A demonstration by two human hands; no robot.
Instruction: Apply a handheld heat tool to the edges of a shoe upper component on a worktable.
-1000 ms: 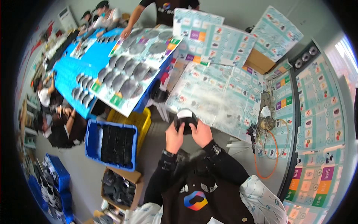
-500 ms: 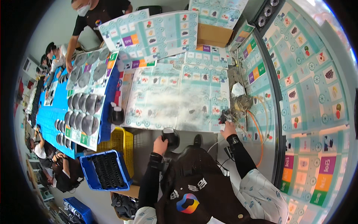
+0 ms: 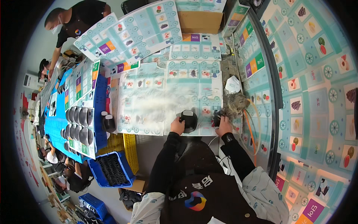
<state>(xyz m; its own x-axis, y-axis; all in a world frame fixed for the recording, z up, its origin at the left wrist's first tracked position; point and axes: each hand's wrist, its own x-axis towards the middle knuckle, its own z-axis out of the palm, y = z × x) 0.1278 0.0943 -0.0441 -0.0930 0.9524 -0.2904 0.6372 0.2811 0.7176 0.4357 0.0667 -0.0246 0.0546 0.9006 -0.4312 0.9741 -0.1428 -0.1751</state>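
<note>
At the table's near edge, the left hand [image 3: 177,127] grips a black rounded shell [image 3: 189,120] on the printed sheet [image 3: 149,100]. The right hand [image 3: 223,123] closes around a small dark tool [image 3: 217,117]. Best to keep the shell pressed flat while working.

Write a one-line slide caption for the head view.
Seated person's left hand holds a black rounded part on the printed table sheet; right hand grips a small dark tool.

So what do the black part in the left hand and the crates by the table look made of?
Black part: likely moulded plastic, slight sheen on its rounded top. Blue crate and yellow crate: rigid plastic, uniform colour, with lattice walls on the yellow one.
</note>
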